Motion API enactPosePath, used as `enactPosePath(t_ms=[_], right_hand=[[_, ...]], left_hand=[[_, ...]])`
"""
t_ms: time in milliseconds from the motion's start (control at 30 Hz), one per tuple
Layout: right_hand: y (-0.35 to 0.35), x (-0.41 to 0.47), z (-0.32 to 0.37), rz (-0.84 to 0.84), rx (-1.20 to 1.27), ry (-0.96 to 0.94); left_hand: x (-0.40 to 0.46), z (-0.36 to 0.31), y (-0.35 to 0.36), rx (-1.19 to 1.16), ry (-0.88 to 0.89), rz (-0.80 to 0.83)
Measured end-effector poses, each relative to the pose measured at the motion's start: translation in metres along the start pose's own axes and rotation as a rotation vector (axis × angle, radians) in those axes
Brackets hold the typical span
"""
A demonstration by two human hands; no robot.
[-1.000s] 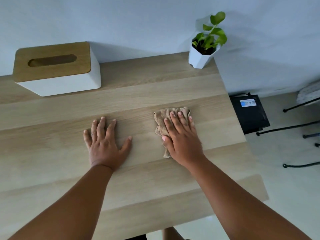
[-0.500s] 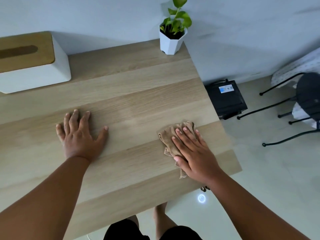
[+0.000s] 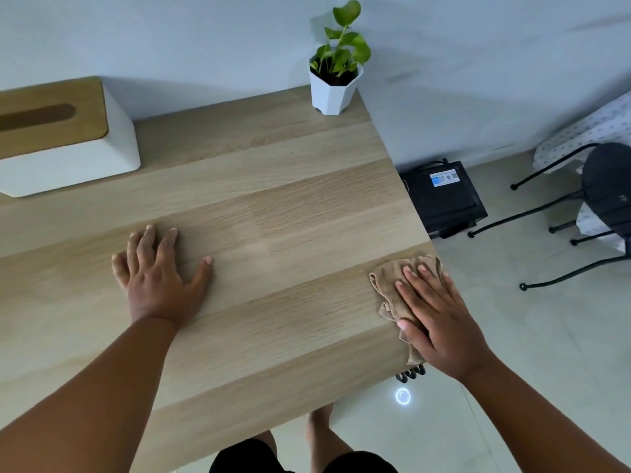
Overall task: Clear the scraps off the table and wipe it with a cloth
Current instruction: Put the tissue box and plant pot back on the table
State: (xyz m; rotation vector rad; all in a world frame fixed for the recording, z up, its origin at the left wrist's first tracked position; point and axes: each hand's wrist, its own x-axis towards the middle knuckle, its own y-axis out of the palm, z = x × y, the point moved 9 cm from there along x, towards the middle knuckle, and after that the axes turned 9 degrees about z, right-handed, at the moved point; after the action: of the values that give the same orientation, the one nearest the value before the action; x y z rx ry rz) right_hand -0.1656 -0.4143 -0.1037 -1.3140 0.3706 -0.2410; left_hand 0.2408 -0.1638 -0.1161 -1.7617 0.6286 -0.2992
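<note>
The crumpled tan cloth (image 3: 392, 288) lies at the right edge of the light wood-grain table (image 3: 273, 233), near its front corner. The right hand (image 3: 440, 319) lies flat on top of it, fingers extended and slightly spread, pressing it down rather than gripping it. The left hand (image 3: 160, 278) rests palm-down on bare tabletop, well apart from the cloth, fingers splayed, holding nothing. A white tissue box with a wooden lid (image 3: 65, 138) stands at the far left. A white faceted pot with a green plant (image 3: 333, 87) occupies the far right corner.

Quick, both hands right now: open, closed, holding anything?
Left hand: open, flat on the light wooden table, holding nothing.
Right hand: open, pressing the crumpled tan cloth at the table's right edge.
</note>
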Motion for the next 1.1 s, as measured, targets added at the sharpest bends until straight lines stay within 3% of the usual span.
enactPosePath(t_ms=[233,600,867,1100], right_hand=[[-0.035,0.039,0.011,-0.140,0.132,0.096],[-0.062,0.193,0.033,-0.216,0.656,0.198],[-0.068,0.285,-0.012,-0.316,0.957,0.378],[-0.092,0.345,-0.064,-0.498,0.961,0.480]], left_hand=[[0.003,0.005,0.005,0.012,0.001,0.003],[0.002,0.005,0.006,0.039,-0.009,0.001],[0.003,0.008,0.009,0.076,-0.013,0.019],[0.003,0.010,0.011,0.068,-0.005,-0.022]])
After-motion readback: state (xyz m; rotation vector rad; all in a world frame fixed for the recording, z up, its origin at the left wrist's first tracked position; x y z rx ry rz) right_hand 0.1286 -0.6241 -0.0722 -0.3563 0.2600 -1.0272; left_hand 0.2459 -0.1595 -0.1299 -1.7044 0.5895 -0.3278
